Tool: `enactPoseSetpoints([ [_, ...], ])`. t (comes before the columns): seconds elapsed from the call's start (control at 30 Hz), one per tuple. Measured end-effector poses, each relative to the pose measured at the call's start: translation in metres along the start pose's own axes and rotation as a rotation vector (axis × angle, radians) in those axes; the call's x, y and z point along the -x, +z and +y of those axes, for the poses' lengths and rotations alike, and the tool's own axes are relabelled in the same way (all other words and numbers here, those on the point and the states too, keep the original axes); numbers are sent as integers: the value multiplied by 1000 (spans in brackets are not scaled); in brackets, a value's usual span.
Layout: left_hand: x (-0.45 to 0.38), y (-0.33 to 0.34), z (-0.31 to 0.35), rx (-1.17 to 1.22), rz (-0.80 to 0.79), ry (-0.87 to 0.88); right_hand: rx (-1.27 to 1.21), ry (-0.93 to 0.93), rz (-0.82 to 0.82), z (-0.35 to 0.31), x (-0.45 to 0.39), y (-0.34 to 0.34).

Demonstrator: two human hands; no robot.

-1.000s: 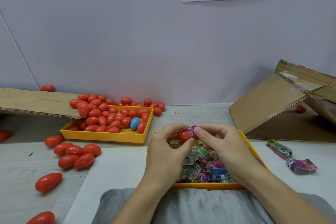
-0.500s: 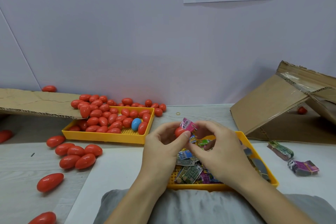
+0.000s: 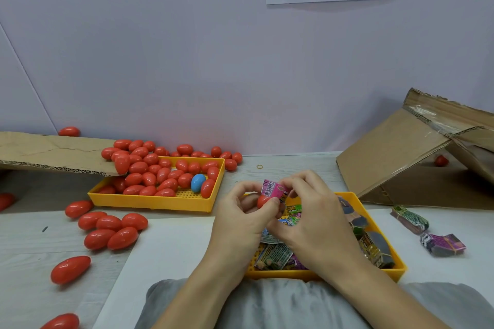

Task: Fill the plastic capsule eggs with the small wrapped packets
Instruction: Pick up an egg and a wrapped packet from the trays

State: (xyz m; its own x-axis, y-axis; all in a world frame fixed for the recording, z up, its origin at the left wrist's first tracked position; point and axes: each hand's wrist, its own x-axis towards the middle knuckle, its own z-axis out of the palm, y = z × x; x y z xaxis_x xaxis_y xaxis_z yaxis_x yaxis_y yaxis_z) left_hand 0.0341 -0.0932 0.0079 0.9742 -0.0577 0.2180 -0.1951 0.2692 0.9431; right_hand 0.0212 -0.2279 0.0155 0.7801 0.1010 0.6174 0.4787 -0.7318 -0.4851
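Note:
My left hand (image 3: 240, 217) grips a red capsule egg half (image 3: 263, 200) between thumb and fingers. My right hand (image 3: 312, 219) pinches a pink wrapped packet (image 3: 274, 189) that stands partly out of the top of that half. Both hands hover over a yellow tray (image 3: 374, 224) of several coloured packets (image 3: 275, 256). A second yellow tray (image 3: 149, 201) further left holds several red eggs (image 3: 149, 168) and one blue egg (image 3: 197, 182).
Loose red eggs (image 3: 112, 229) lie scattered on the table at left. A cardboard flap (image 3: 50, 152) overhangs the egg tray. A tilted cardboard box (image 3: 395, 155) stands at right, with two banded packet bundles (image 3: 441, 244) in front of it. White paper (image 3: 165, 248) lies under my arms.
The packet has gone from lying against the egg half to standing up in its opening. Both hands have shifted slightly; the packet tray now lies more to the right.

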Motion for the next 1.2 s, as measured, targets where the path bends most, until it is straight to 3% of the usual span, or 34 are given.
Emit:
enactPoseSetpoints([
  [0.73,-1,0,-1,69,7,-51,-38,-39,-1,-1,-1,-5],
  [1.2,0,0,0,-15,-5,1,-181,29,-31,5,-1,-4],
])
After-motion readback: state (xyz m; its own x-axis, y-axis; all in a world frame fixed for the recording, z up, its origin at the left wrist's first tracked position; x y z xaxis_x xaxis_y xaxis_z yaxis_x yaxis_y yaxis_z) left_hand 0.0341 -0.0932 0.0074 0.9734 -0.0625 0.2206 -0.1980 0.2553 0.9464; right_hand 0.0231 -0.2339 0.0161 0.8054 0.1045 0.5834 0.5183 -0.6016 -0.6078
